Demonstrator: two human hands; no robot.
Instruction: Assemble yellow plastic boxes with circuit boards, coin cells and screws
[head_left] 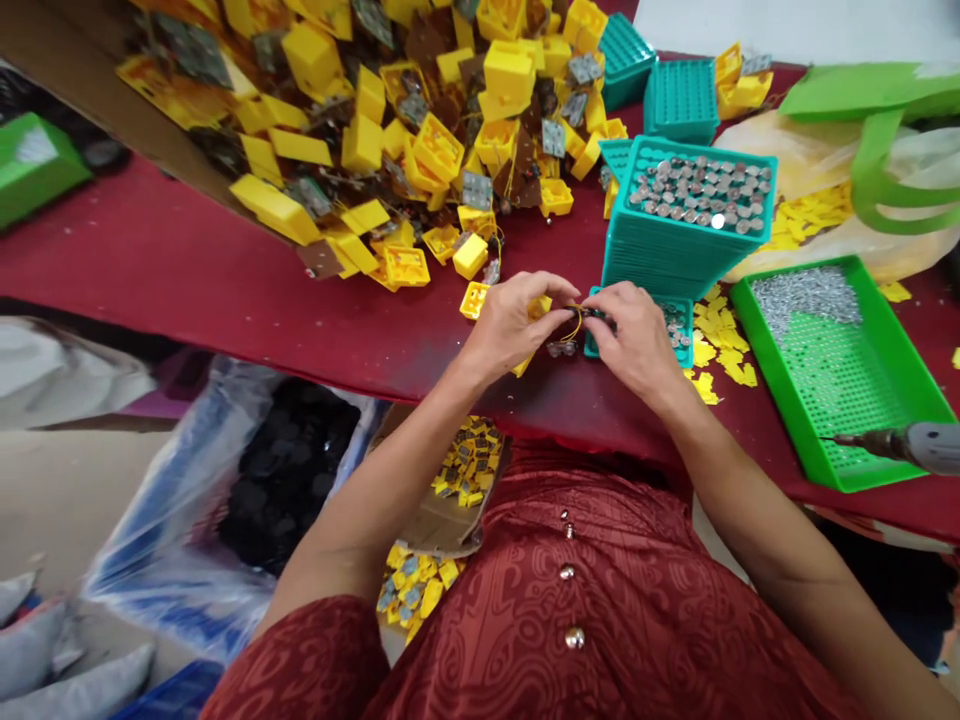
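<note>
My left hand (517, 318) and my right hand (634, 330) meet above the front of the red table. Their thumbs and fingers pinch a small dark part with thin yellow wires (576, 325); its exact kind is too small to make out. Below the wires hangs or lies a small grey metallic piece (561, 348). Partly hidden under my left hand is a yellow plastic housing (523, 367), and another yellow housing (473, 300) lies just left of it. Behind my right hand a low teal tray (684, 352) shows some round silver button cells (675, 325).
A large heap of yellow housings (442, 150) with wires and circuit pieces covers the back left. A tall stack of teal trays (664, 255) carries button cells. At right, a green basket (855, 400) holds small metal pieces, with a power screwdriver (926, 447) over its edge.
</note>
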